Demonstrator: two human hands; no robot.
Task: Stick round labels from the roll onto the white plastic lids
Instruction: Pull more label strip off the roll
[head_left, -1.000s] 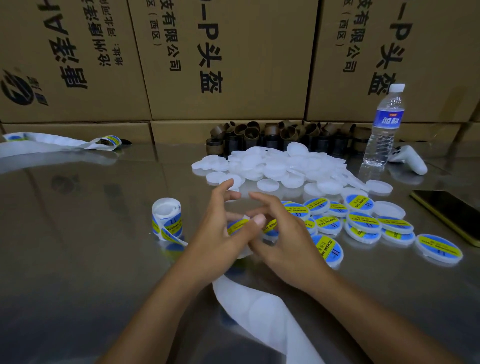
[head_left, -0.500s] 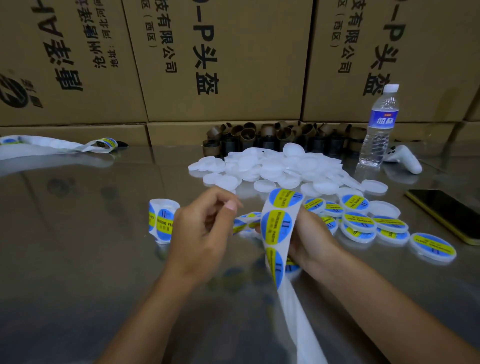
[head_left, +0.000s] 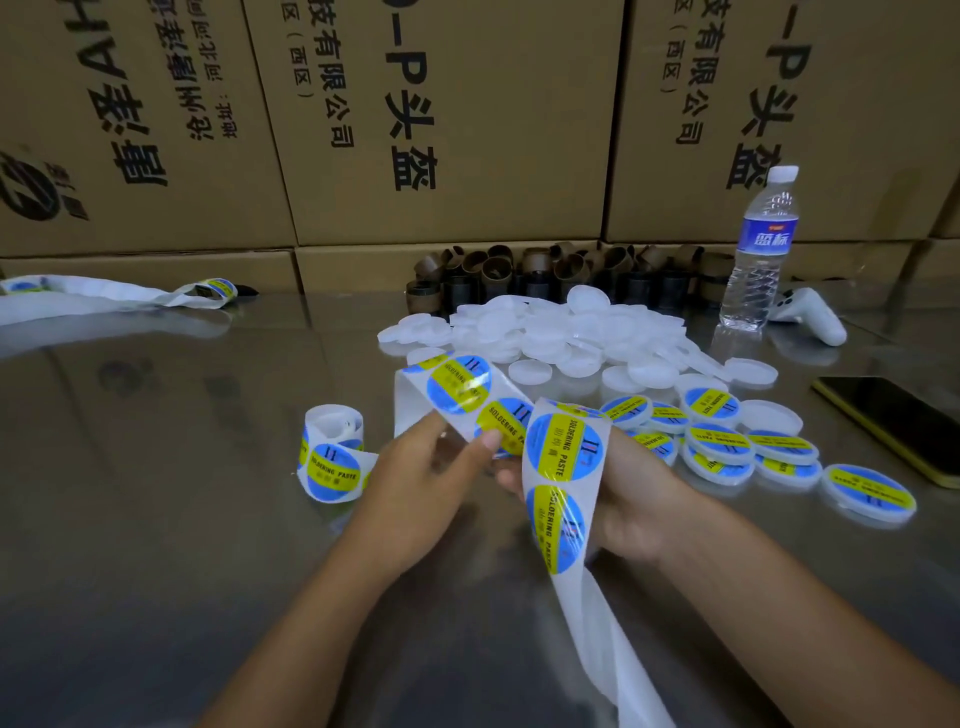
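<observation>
Strip of white backing paper (head_left: 592, 623) carrying round blue-and-yellow labels (head_left: 460, 384) drapes between my hands: left hand (head_left: 415, 483) pinches its upper fold, right hand (head_left: 639, 499) grips lower down. Light, floppy, sticky, I judge; I'd lift a label by its edge.

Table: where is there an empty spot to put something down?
The table is bare on the left, between the label roll and the loose backing strip at the far edge. It is crowded on the right: plain white lids, labelled lids, phone, and the label strip in the middle.
</observation>
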